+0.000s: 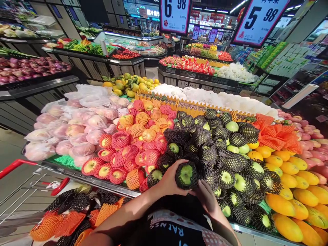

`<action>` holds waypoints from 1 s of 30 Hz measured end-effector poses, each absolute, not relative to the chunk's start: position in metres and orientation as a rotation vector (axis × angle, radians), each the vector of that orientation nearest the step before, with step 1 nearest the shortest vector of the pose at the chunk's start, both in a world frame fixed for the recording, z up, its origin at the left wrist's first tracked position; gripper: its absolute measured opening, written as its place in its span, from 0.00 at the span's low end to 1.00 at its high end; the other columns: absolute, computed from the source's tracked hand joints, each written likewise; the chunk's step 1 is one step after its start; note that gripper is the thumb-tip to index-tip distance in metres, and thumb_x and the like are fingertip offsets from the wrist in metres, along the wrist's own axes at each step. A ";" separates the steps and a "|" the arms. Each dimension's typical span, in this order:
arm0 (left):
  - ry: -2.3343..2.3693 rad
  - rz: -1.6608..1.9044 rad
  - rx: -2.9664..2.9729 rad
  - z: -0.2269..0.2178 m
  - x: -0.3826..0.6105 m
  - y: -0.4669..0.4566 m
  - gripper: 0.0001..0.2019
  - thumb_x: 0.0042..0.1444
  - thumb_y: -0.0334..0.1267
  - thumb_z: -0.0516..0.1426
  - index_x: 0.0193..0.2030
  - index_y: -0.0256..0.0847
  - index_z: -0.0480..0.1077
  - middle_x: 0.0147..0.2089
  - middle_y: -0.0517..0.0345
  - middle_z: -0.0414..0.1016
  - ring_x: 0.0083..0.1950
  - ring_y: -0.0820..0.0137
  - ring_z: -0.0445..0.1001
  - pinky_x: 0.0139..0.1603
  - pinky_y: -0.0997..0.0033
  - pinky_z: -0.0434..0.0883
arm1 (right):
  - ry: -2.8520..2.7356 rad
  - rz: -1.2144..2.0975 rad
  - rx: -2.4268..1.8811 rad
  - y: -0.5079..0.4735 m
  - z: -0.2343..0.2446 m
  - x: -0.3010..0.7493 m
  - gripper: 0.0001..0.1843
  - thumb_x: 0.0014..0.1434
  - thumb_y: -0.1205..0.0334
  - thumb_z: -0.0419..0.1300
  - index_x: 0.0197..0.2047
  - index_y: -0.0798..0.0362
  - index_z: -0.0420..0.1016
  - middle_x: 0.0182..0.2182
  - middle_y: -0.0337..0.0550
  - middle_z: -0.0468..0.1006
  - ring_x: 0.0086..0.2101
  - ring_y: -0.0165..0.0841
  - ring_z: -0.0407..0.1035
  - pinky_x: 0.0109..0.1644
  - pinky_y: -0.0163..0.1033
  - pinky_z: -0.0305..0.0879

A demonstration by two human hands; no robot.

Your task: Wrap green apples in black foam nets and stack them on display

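Observation:
My left hand (167, 181) is closed around a green apple (186, 175) in a black foam net, its bare green end turned up toward me. Close against the apple's lower right side is my right hand (207, 198), fingers stretched out and thumb toward the apple's underside; whether it presses on the fruit I cannot tell. Beyond both hands lies a heap of green apples in black foam nets (210, 150), some nets partly slipped down. Left of it are red apples in pink and orange foam nets (128, 150).
Bagged fruit (77, 130) fills the stand's left end; yellow mangoes (289, 198) lie at the right. Orange foam nets (278, 135) are piled behind the mangoes. At lower left, a shopping cart (23, 191) stands by loose nets (61, 218). Price signs (175, 15) hang overhead.

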State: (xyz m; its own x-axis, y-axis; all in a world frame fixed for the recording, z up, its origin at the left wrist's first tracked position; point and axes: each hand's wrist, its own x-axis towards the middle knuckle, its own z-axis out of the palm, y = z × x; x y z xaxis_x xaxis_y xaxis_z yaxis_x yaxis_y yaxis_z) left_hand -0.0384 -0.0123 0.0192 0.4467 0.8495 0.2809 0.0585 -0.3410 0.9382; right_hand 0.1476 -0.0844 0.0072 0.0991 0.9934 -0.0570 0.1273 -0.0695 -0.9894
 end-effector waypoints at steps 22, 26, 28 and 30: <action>1.329 1.377 1.928 0.058 -0.027 0.311 0.39 0.44 0.46 0.71 0.58 0.41 0.56 0.58 0.46 0.68 0.61 0.55 0.72 0.65 0.52 0.67 | -1.537 -0.390 -1.548 0.024 -0.046 0.200 0.19 0.64 0.59 0.62 0.56 0.54 0.70 0.53 0.59 0.70 0.53 0.54 0.66 0.51 0.64 0.70; 1.251 0.925 2.427 0.048 0.017 0.357 0.36 0.48 0.37 0.68 0.61 0.38 0.58 0.62 0.41 0.61 0.64 0.52 0.66 0.65 0.52 0.67 | -1.565 -0.394 -1.549 0.022 -0.051 0.200 0.19 0.61 0.62 0.62 0.55 0.54 0.71 0.54 0.61 0.69 0.54 0.58 0.65 0.49 0.65 0.69; 1.152 0.669 2.587 0.044 0.040 0.375 0.36 0.47 0.33 0.67 0.62 0.40 0.60 0.63 0.42 0.60 0.65 0.52 0.66 0.65 0.53 0.67 | -1.561 -0.378 -1.552 0.021 -0.052 0.200 0.19 0.60 0.63 0.63 0.54 0.54 0.70 0.53 0.60 0.68 0.53 0.58 0.65 0.48 0.65 0.69; 1.063 0.477 2.656 0.042 0.060 0.392 0.36 0.44 0.32 0.67 0.62 0.43 0.64 0.63 0.45 0.63 0.65 0.51 0.65 0.64 0.53 0.67 | -1.547 -0.343 -1.577 0.020 -0.052 0.198 0.19 0.60 0.64 0.63 0.54 0.53 0.70 0.53 0.59 0.68 0.53 0.58 0.66 0.49 0.65 0.69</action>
State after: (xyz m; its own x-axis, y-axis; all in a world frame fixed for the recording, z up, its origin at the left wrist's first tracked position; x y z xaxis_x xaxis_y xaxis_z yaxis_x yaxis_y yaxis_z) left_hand 0.0604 0.3916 0.0418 0.6820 0.7008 0.2093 0.6224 -0.7063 0.3372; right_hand 0.1985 0.0195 -0.0525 0.1876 0.6682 0.7199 0.9100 0.1576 -0.3835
